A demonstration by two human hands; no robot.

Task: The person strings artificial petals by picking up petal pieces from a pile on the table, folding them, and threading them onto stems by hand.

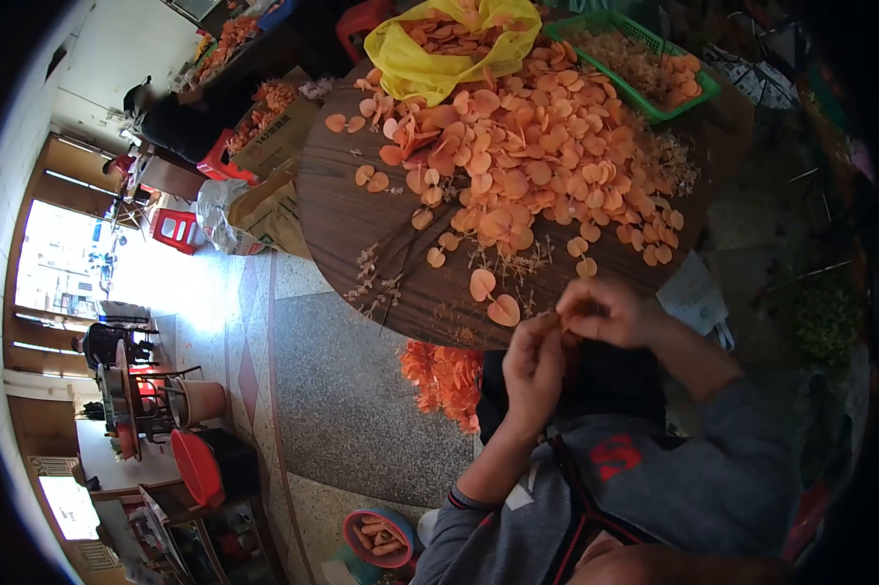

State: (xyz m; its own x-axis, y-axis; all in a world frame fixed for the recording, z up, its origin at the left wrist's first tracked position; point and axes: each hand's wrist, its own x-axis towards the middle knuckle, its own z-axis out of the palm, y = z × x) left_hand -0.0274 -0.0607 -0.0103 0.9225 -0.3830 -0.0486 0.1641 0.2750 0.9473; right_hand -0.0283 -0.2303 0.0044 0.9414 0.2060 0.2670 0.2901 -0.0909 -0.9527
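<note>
My left hand (534,375) and my right hand (603,312) meet at the table's near edge, above my lap. Fingers of both are pinched together around something small, too hidden by the fingertips to make out. Just beyond them, a pair of round orange artificial leaves (503,310) lies near the table's rim. A large heap of similar orange leaves (537,146) spreads over the round brown wooden table (347,219). Thin dry-looking sprigs (366,283) lie to the left of the heap.
A yellow plastic bag (400,73) and a green basket (639,83), both holding orange pieces, stand at the far side. Orange flowers (444,383) hang below the table's edge. On the floor are a tub of tan pieces (379,537), a red stool (175,230) and cardboard boxes (273,146).
</note>
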